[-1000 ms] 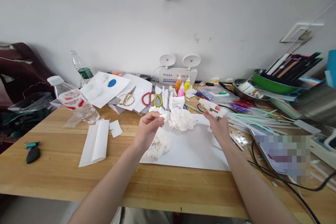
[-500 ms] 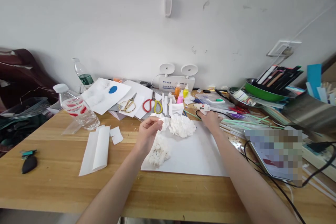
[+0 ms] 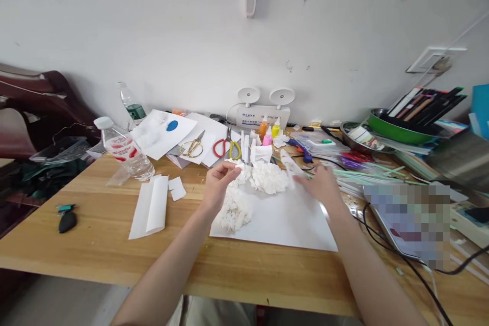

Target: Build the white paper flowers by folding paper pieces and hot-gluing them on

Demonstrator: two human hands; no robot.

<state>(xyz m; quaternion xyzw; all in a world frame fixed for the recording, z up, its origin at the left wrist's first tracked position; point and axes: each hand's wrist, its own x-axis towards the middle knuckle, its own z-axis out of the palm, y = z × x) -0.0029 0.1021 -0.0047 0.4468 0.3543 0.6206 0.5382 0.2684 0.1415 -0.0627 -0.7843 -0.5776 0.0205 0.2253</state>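
Note:
My left hand point(image 3: 217, 184) is closed in a pinch on a small white paper flower piece point(image 3: 240, 168), held just above the table. Right beside it lies a bigger white paper flower point(image 3: 269, 177), and another paper flower point(image 3: 233, 212) rests below my left hand on a white sheet point(image 3: 284, 219). My right hand point(image 3: 323, 187) is wrapped round a white glue gun point(image 3: 290, 165), slightly blurred. The gun's nozzle points up and left, close to the bigger flower's right side.
Scissors point(image 3: 193, 146), small paint bottles point(image 3: 268, 131) and paper scraps lie behind the flowers. A water bottle point(image 3: 128, 151) and folded paper point(image 3: 151, 206) are at the left. Straws, a black cable point(image 3: 385, 249), a blurred-out flat thing point(image 3: 408, 224) and a green bowl point(image 3: 397, 130) crowd the right.
My right hand reached back with the glue gun, then drew nearer and turned its nozzle toward the bigger flower. My left hand kept its pinch; the view shifted slightly.

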